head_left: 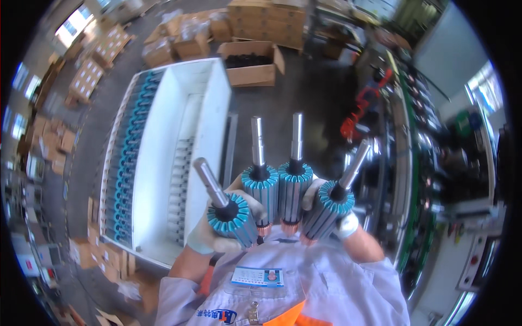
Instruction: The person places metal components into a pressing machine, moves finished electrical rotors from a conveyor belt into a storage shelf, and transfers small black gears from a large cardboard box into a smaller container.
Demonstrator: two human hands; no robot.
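Motor armatures with steel shafts, teal slot insulation and copper commutators fill both my hands, shafts pointing up. My left hand [220, 242], in a white glove, is closed around two of them: an outer armature [232, 220] tilted left and a more upright armature [261, 190]. Likewise gloved, my right hand [311, 196] grips a nearly upright armature [295, 190] and an outer armature [328, 212] leaning right. The two inner armatures stand side by side, close together, in front of my chest. The armatures hide most of my fingers.
To the left stands a long white bin [157, 179], with a row of armatures [128, 163] along its left side and shafts showing inside. Beyond it is an open cardboard box [253, 76] with dark contents. A blurred conveyor line [405, 141] runs along the right, near a red tool [359, 111].
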